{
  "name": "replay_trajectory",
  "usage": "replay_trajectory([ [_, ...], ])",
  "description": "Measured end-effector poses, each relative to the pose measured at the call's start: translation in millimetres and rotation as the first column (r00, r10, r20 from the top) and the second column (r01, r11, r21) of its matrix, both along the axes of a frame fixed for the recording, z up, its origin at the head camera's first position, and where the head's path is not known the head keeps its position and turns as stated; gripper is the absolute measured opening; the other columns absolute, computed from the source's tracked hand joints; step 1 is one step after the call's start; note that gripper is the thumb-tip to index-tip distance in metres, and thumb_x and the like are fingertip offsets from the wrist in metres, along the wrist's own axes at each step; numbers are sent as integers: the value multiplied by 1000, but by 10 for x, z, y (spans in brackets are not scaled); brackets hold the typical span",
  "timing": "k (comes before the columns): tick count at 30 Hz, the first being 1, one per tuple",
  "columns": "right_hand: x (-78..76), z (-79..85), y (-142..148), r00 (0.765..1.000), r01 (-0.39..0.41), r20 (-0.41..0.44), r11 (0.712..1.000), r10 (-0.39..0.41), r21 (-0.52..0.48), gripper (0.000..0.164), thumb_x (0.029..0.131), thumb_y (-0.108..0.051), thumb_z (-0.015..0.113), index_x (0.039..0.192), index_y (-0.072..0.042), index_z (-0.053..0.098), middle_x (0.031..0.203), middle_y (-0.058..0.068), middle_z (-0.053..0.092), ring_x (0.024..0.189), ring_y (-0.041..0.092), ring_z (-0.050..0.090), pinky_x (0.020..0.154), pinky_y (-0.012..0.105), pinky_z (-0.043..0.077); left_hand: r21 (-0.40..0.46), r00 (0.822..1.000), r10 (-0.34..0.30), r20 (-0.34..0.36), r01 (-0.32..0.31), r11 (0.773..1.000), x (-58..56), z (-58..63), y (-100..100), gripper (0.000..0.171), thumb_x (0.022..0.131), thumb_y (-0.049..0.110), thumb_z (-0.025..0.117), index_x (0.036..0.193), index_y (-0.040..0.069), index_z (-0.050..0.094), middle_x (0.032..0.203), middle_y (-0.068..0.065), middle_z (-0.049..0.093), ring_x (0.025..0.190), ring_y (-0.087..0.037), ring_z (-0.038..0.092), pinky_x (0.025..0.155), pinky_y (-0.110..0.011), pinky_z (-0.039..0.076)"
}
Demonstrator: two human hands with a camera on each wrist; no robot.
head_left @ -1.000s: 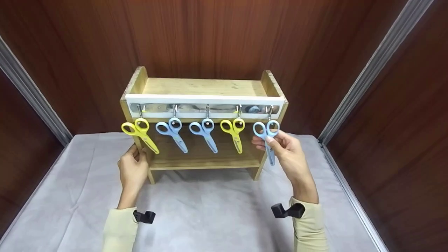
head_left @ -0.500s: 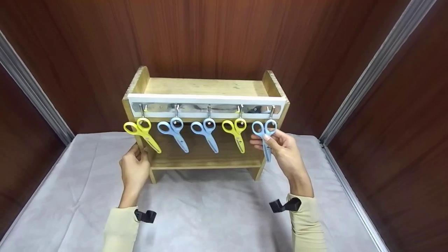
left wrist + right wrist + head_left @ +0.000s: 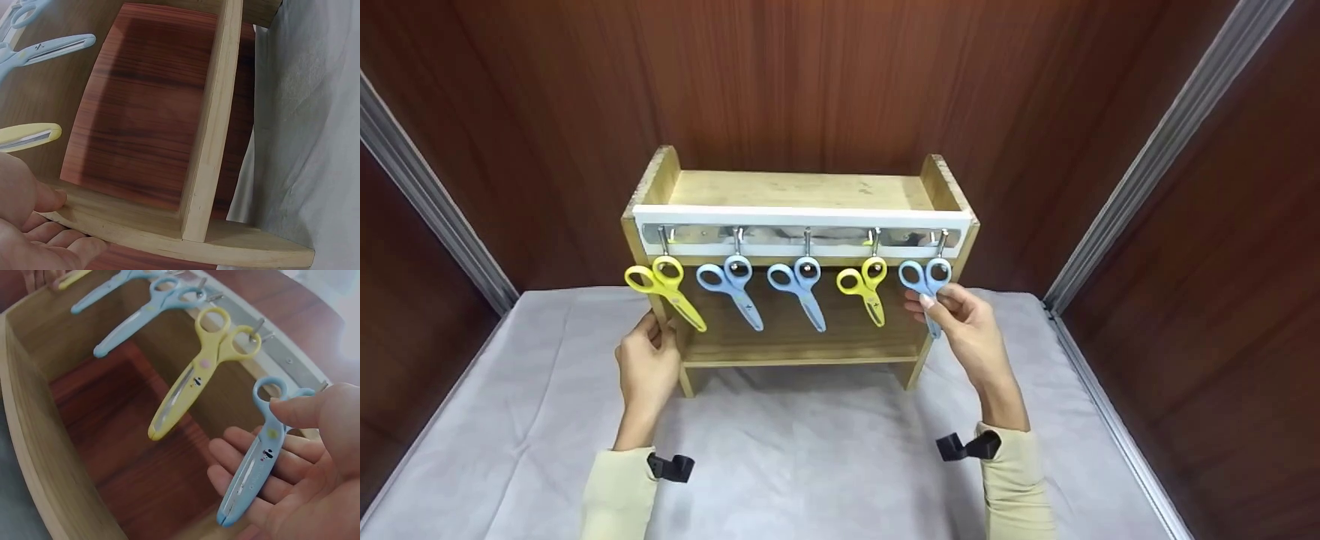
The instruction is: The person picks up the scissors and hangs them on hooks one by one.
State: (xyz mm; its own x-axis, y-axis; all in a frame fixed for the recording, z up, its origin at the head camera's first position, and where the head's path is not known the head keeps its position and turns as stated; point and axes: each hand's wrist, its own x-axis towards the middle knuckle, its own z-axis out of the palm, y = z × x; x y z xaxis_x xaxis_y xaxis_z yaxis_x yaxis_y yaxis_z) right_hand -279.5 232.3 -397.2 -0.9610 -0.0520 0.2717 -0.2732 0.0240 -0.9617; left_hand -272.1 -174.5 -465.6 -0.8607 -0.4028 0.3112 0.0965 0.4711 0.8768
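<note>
My right hand (image 3: 979,341) pinches a pair of light blue scissors (image 3: 259,458) between thumb and fingers, blades pointing down. Its finger loops are at the rightmost metal hook (image 3: 943,241); whether the hook carries the loop I cannot tell. On the other hooks, from the left, hang yellow scissors (image 3: 666,285), blue scissors (image 3: 727,281), more blue scissors (image 3: 797,281) and yellow scissors (image 3: 205,360), each by one loop. My left hand (image 3: 649,367) grips the left side panel (image 3: 140,225) of the wooden shelf (image 3: 802,358), thumb inside and fingers outside.
The hooks sit on a white-edged metal strip (image 3: 802,238) along the shelf's upper front. The shelf stands on a grey cloth (image 3: 810,450). Dark red wood-grain panels (image 3: 810,75) rise behind and at both sides, with metal rails (image 3: 1155,135) at the corners.
My right hand has shifted slightly left with the blue scissors, and their blade tip now sits higher. The left hand has kept its hold on the shelf side.
</note>
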Motion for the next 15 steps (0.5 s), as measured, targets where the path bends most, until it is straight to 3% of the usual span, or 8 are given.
replay_trajectory([
  [6,75,-35,106,989,148,2,983,-150,107,26,101,-8,68,124,5,70,108,4,81,98,10,78,92,25,61,-1,1000,12,-3,-12,1000,-7,-2,12,31,106,10,53,127,-4,71,123,-28,74,111,-42,76,95,-55,61],
  [10,116,-83,169,979,205,-4,972,-206,114,28,99,-12,73,122,3,72,108,4,78,99,12,76,94,26,62,5,1000,19,-13,-19,1000,-9,2,14,29,105,10,54,123,-4,72,120,-27,75,109,-42,76,93,-56,61],
  [15,160,-156,258,962,272,-24,954,-271,127,29,96,-18,77,119,0,75,102,-6,79,97,14,75,93,26,61,20,1000,11,-12,-11,1000,2,-7,19,30,105,10,54,125,-4,71,124,-27,74,113,-43,74,97,-56,60],
])
